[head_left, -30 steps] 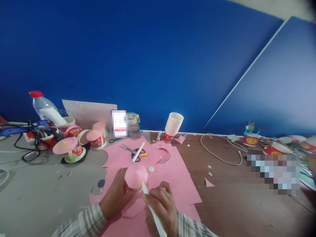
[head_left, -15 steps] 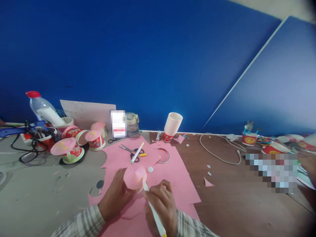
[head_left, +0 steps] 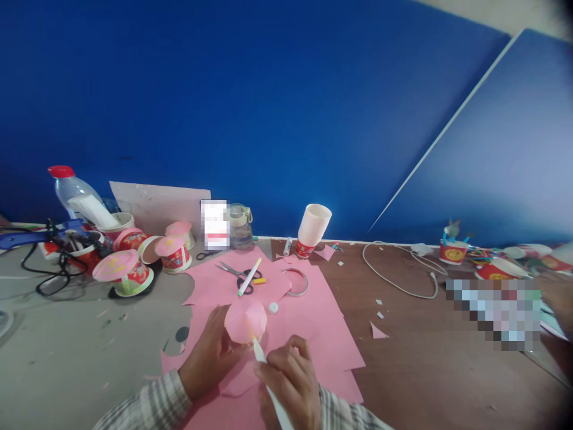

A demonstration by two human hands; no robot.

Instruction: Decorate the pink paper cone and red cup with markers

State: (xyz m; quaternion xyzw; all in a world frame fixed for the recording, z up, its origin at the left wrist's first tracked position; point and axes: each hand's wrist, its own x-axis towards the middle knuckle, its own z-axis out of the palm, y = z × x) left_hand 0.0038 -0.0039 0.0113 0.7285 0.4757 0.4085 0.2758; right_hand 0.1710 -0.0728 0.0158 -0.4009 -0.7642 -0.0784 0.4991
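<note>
In the head view, the left hand [head_left: 210, 353] is curled about the left side of a pink paper cone [head_left: 245, 319], fingers partly hidden, holding it above the pink sheet [head_left: 322, 334], nearer that sheet's left edge than its right. The right hand [head_left: 293, 376] is closed around a white marker [head_left: 260, 352], its yellow tip touching the cone's near rim. Scissors [head_left: 233, 270] lie toward the sheet's back edge.
</note>
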